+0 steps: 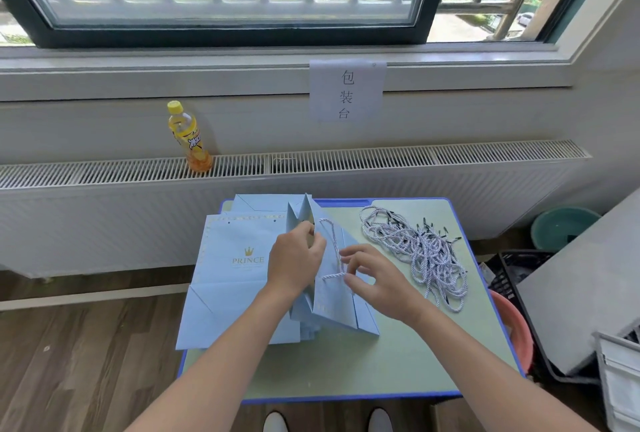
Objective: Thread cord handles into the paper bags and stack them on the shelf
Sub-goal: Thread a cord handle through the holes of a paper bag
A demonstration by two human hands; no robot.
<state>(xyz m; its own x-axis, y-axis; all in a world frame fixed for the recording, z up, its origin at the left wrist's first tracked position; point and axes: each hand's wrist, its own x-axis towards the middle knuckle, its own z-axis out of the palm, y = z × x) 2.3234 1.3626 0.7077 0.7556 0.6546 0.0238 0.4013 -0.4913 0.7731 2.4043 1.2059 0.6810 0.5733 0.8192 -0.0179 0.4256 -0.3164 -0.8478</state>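
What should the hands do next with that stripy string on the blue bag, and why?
Probably pull the cord snug through the hole. The left hand grips the top of the upright bag, and the right hand pinches the cord's loose end, which loops slack across the bag's side, so the handle looks unfinished.

My left hand (294, 261) covers the top edge of the upright light-blue paper bag (332, 296), so I cannot see the hole. The small gold print under "PRINCE" on the flat light-blue bag stack (228, 275) is unreadable.
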